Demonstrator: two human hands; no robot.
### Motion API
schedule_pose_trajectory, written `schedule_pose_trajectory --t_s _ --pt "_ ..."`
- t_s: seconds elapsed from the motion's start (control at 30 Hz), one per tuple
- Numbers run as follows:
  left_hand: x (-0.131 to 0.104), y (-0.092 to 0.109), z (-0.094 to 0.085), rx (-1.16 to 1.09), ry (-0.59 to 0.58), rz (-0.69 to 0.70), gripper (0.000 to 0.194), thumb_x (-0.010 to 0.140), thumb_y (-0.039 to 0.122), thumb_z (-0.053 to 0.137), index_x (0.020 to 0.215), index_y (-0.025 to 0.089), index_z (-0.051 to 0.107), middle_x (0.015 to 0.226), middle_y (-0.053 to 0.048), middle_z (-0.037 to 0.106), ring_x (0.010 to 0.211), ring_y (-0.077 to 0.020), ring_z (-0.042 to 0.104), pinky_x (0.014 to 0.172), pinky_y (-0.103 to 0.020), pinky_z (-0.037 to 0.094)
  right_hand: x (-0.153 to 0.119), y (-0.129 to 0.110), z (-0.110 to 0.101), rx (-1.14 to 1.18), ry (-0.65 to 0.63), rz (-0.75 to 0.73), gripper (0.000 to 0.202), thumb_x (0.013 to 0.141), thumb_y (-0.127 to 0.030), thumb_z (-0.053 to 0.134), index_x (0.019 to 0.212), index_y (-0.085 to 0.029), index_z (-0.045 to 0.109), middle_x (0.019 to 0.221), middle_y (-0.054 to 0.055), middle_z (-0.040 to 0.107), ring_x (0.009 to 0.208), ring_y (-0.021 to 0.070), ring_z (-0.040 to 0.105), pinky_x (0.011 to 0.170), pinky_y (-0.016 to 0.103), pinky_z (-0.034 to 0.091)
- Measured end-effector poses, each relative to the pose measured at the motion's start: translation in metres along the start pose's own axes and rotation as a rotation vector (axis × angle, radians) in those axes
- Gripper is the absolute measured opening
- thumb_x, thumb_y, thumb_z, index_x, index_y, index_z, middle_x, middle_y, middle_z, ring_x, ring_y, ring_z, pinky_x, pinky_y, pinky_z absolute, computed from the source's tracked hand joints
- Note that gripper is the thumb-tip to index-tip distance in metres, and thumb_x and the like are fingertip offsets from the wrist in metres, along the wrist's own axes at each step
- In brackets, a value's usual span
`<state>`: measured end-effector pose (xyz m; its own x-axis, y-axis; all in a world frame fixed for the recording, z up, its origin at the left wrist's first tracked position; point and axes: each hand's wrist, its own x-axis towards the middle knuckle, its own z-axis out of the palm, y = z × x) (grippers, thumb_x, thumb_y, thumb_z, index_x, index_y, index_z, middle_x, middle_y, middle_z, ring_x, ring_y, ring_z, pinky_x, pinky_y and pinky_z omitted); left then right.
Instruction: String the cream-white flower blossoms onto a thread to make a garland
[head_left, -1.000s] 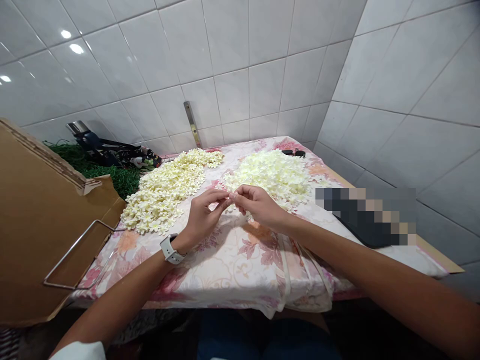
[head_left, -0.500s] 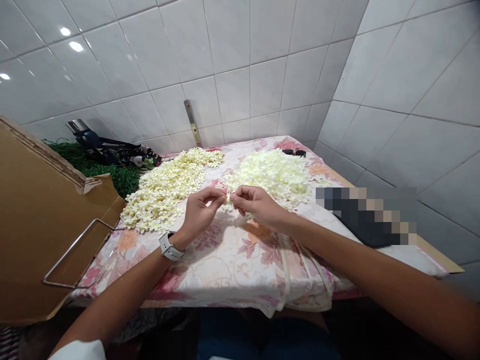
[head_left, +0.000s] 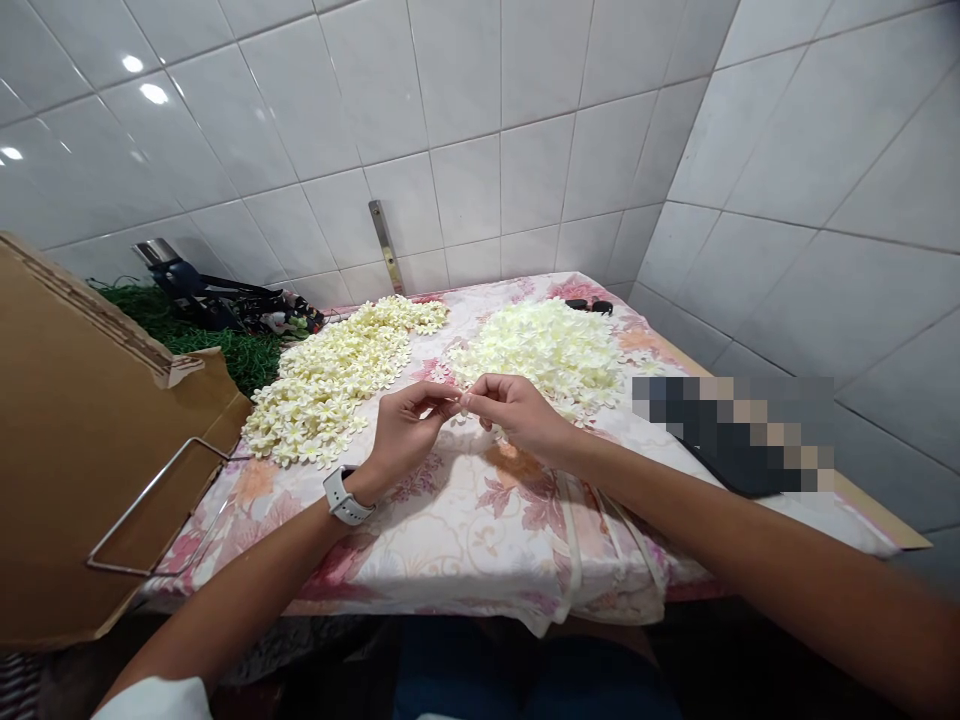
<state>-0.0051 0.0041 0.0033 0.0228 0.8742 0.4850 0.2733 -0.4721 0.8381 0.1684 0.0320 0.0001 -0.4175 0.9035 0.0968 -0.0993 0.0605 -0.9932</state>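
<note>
Losing any lettering on the black slab at four o'clock to a patch of pixel blocks. Keeping brown cardboard at nine o'clock, with a bent wire frame against it, and a dark flask with a silvery top at ten, lying beside green artificial grass, contents out of sight. Facing two loose heaps on a flowered tablecloth: cream flowers from nine to eleven o'clock, paler blossoms from one to two, with a small black item just behind. Pinching at the clock's centre: closing thumb to forefinger with both left hand and right hand, bringing the tips together, without being able to tell of any small piece caught between. Leaving bare cloth from five to seven o'clock down to the near edge, resting pale strips across it at five. Meeting a tiled wall at twelve, with a metal bar leaning there at eleven.
</note>
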Motion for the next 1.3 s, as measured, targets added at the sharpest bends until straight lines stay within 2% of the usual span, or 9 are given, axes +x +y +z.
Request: schedule_pose_trajectory --t_s 0.17,0.27,0.37,0.47,0.7,0.9,1.1,1.17,1.3 --pt "-0.002 0.003 0.003 -0.053 -0.006 0.010 0.022 0.076 0.035 0.082 0.084 0.018 0.071 0.082 -0.005 0.073 0.076 -0.0163 0.069 0.073 -0.030 0.057 -0.001 0.001 0.001 0.011 0.002 -0.004 0.050 0.066 -0.062 0.078 0.065 -0.019 0.053 0.056 -0.005 0.047 0.054 0.0089 0.038 0.053 0.026 0.028" --pt "0.000 0.004 0.003 -0.160 0.022 -0.060 0.031 0.070 0.036 0.087 0.082 0.018 0.065 0.080 -0.002 0.068 0.073 -0.0136 0.065 0.069 -0.026 0.055 0.002 0.002 0.000 0.020 -0.018 -0.029 0.052 0.069 -0.067 0.074 0.067 -0.019 0.055 0.057 -0.004 0.047 0.054 0.0095 0.040 0.055 0.027 0.029" --pt "0.003 0.004 0.002 -0.264 0.040 -0.150 0.042 0.064 0.037 0.091 0.079 0.018 0.056 0.077 0.000 0.065 0.071 -0.0118 0.063 0.067 -0.024 0.052 0.003 0.002 -0.001 0.032 -0.068 -0.067 0.051 0.071 -0.067 0.073 0.069 -0.018 0.056 0.058 -0.004 0.047 0.056 0.0099 0.041 0.057 0.027 0.031" --pt "0.005 0.005 0.000 -0.284 0.058 -0.157 0.046 0.064 0.037 0.091 0.079 0.019 0.052 0.076 0.001 0.065 0.070 -0.0112 0.063 0.067 -0.023 0.051 0.003 0.001 -0.002 0.026 -0.102 -0.099 0.047 0.073 -0.063 0.074 0.077 -0.018 0.059 0.064 -0.004 0.049 0.060 0.0104 0.043 0.060 0.027 0.035" --pt "0.000 0.009 -0.001 -0.228 0.060 -0.054 0.038 0.071 0.031 0.087 0.075 0.018 0.052 0.071 0.002 0.059 0.078 -0.0136 0.069 0.069 -0.021 0.053 0.003 0.000 -0.001 -0.077 -0.020 -0.275 0.033 0.073 -0.046 0.078 0.078 -0.018 0.063 0.089 0.004 0.060 0.082 0.0163 0.055 0.072 0.030 0.044" --pt "-0.012 0.006 0.004 -0.061 -0.037 0.133 0.014 0.086 0.021 0.072 0.084 0.018 0.058 0.081 -0.001 0.062 0.089 -0.0158 0.071 0.086 -0.028 0.057 0.000 0.009 -0.001 -0.054 0.027 -0.299 0.015 0.076 -0.028 0.070 0.078 -0.019 0.058 0.070 -0.002 0.056 0.069 0.0137 0.052 0.068 0.029 0.041" --pt "-0.019 0.001 0.006 0.244 -0.108 0.344 0.010 0.087 0.015 0.068 0.095 0.019 0.063 0.087 -0.005 0.070 0.085 -0.0166 0.069 0.079 -0.029 0.054 -0.004 0.010 -0.001 -0.232 0.152 -0.361 0.010 0.068 -0.011 0.056 0.066 -0.020 0.051 0.061 -0.004 0.048 0.062 0.0123 0.045 0.060 0.027 0.034" --pt "-0.017 0.001 0.007 0.214 -0.087 0.288 0.011 0.088 0.019 0.069 0.098 0.019 0.064 0.091 -0.005 0.069 0.085 -0.0160 0.068 0.079 -0.029 0.054 -0.004 0.009 -0.001 -0.287 0.152 -0.383 0.009 0.071 -0.011 0.057 0.069 -0.020 0.053 0.062 -0.003 0.049 0.062 0.0124 0.045 0.061 0.027 0.035" --pt "-0.006 0.001 0.003 -0.026 -0.055 -0.030 0.018 0.087 0.032 0.072 0.095 0.017 0.066 0.088 -0.005 0.069 0.079 -0.0143 0.065 0.073 -0.027 0.053 -0.001 0.008 0.001 -0.212 0.031 -0.353 0.010 0.083 -0.029 0.064 0.082 -0.019 0.060 0.075 0.000 0.059 0.071 0.0140 0.053 0.070 0.029 0.041"
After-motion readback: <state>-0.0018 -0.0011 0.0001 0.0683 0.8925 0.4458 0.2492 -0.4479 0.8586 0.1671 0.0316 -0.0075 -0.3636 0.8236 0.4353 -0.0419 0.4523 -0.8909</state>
